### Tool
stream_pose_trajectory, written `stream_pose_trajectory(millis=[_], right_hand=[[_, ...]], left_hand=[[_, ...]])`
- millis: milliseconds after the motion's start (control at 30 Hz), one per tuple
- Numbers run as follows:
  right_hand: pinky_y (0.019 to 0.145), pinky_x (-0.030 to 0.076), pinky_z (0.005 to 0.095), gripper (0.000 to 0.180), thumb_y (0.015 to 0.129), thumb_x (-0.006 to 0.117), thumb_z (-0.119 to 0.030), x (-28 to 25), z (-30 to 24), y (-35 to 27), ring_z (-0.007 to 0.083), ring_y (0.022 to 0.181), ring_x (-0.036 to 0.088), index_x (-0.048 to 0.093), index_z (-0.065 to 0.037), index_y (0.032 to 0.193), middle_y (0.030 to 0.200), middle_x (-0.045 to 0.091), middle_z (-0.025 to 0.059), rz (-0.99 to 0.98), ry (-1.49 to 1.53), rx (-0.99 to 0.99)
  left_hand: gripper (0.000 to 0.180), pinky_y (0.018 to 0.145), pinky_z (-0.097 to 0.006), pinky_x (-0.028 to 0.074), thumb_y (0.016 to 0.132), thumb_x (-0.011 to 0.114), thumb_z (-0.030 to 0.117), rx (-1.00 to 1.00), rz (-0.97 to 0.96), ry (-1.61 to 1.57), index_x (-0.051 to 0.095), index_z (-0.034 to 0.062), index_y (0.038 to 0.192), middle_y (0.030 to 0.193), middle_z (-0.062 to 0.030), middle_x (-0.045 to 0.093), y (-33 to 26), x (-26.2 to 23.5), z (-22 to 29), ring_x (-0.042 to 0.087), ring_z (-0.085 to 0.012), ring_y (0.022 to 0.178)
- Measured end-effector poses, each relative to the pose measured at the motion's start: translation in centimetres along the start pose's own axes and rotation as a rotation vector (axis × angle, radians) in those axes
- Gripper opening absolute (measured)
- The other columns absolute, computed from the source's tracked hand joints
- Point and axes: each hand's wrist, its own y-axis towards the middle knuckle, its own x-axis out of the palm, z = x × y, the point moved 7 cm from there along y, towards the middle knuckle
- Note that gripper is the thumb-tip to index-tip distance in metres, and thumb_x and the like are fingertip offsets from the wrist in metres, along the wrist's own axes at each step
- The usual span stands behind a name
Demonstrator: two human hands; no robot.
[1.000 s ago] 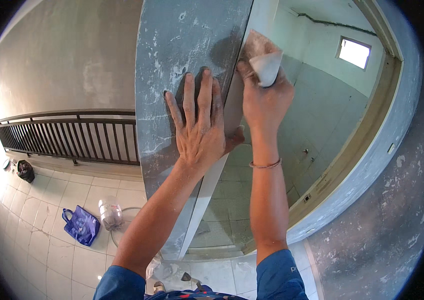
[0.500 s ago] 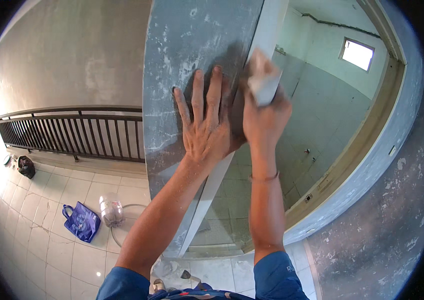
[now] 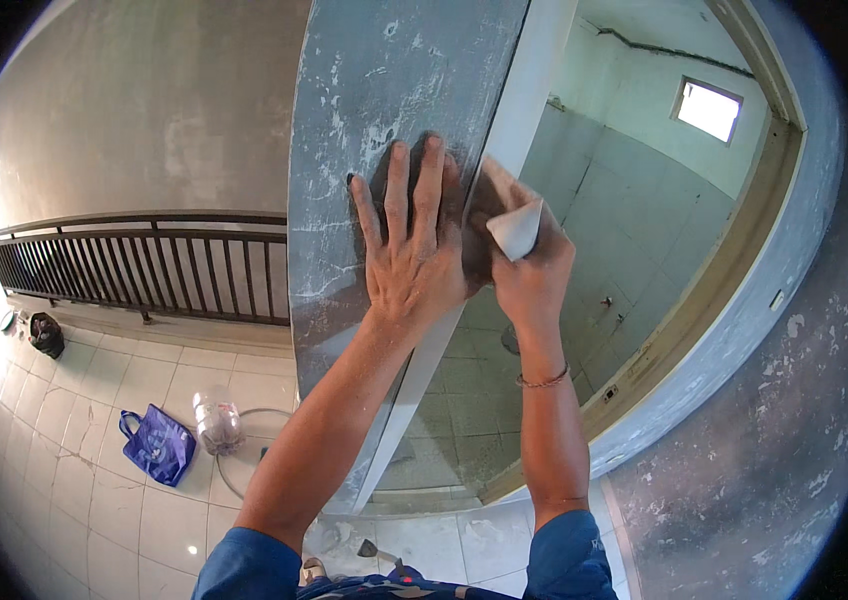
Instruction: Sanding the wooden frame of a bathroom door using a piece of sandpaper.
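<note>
My left hand [image 3: 412, 268] lies flat with fingers spread on a grey, white-speckled wall [image 3: 384, 75]. Just beside it, my right hand [image 3: 534, 278] is closed round a folded piece of sandpaper [image 3: 517, 228] with a pale backing, its upper corner sticking out past the fingers. The sandpaper is at the white door frame strip [image 3: 536, 75] that runs along the wall's edge; my fingers hide where the two meet. A thin bracelet [image 3: 544, 381] circles my right wrist.
The doorway shows a tiled room with a small window [image 3: 709, 108]. Its other jamb [image 3: 689, 330] curves down the right. At left stand a dark railing [image 3: 149, 270], a blue bag [image 3: 158, 445], a clear plastic container [image 3: 218, 425] and a black bag [image 3: 46, 335]. A scraper-like tool [image 3: 369, 549] lies below.
My right hand has moved down along the door frame with the sandpaper and is less blurred. The left hand stays in place on the wall.
</note>
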Motion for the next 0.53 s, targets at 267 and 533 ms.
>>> stream_pose_trajectory(millis=[267, 533], right_hand=[[0.084, 0.045, 0.0269, 0.038, 0.083, 0.067, -0.011, -4.0, 6.9, -13.3, 0.0108, 0.096, 0.055, 0.050, -0.005, 0.117, 0.104, 0.058, 0.0033, 0.051, 0.526, 0.498], [0.082, 0.044, 0.0243, 0.058, 0.080, 0.069, -0.022, -10.9, 12.0, -30.5, 0.0144, 0.096, 0.055, 0.048, -0.007, 0.132, 0.127, 0.054, 0.0075, -0.013, 0.410, 1.056]], left_hand=[[0.099, 0.109, -0.069, 0.004, 0.053, 0.079, 0.041, 0.039, -0.056, -0.027, 0.040, 0.0243, 0.143, 0.156, -0.0038, 0.018, -0.6, 0.4, 0.2, 0.009, -0.0378, 0.143], [0.087, 0.109, -0.070, 0.004, 0.066, 0.074, 0.045, 0.139, -0.133, 0.011, 0.037, 0.0313, 0.144, 0.156, 0.0036, 0.022, -1.6, 1.0, 1.0, 0.005, -0.0354, 0.144]])
